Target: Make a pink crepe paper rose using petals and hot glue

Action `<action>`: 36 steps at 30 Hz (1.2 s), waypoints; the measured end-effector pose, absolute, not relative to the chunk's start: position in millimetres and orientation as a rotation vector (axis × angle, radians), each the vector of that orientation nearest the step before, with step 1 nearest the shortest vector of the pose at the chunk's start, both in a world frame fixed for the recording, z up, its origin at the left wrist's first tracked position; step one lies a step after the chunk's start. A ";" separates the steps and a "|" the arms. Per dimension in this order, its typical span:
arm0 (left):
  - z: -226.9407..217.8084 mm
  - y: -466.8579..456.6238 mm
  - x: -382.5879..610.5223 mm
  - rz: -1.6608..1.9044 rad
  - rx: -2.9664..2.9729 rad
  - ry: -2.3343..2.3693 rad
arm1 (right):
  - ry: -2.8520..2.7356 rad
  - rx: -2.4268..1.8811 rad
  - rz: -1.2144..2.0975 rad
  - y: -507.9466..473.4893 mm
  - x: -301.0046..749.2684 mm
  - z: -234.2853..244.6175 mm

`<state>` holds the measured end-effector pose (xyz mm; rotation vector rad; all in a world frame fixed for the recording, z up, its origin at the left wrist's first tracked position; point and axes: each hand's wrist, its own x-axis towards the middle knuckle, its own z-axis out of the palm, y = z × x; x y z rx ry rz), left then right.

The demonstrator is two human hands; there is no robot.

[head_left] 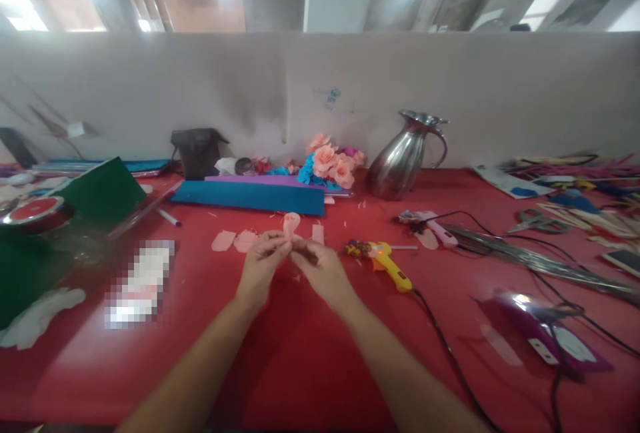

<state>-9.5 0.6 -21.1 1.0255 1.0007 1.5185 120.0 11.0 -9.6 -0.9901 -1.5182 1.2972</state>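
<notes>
Both hands meet over the middle of the red table, pinching a small pink paper flower (291, 225) by its lower end. My left hand (261, 265) closes thumb and fingers on it from the left. From the right, my right hand (320, 267) grips the same base with its fingertips. Flat pink paper petals (223, 241) lie just beyond my left hand, and a pink strip (318, 233) is behind my right hand. A yellow hot glue gun (390, 266) rests on its side to the right, a glue stick poking out of its back.
Finished pink paper roses (327, 161) and a blue sheet (250, 198) lie at the back. A steel jug (400, 156) stands by the wall. Further right are a pink glue gun (440, 229), scissors (540, 221), a purple power strip (570, 346) and trailing cables. Green card (107, 189) leans at left.
</notes>
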 end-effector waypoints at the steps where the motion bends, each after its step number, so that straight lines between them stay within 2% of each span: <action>1: -20.6 0.5 -9.2 1.516 1.017 0.992 | -1.515 -0.978 1.298 11.1 119.4 -10.1; 10: -16.2 0.4 -15.2 1.402 0.961 0.926 | -1.498 -0.983 1.314 11.0 119.9 -8.2; 36: -11.7 -0.8 -20.7 1.333 1.405 0.932 | -1.759 -0.988 0.971 9.5 122.1 -10.9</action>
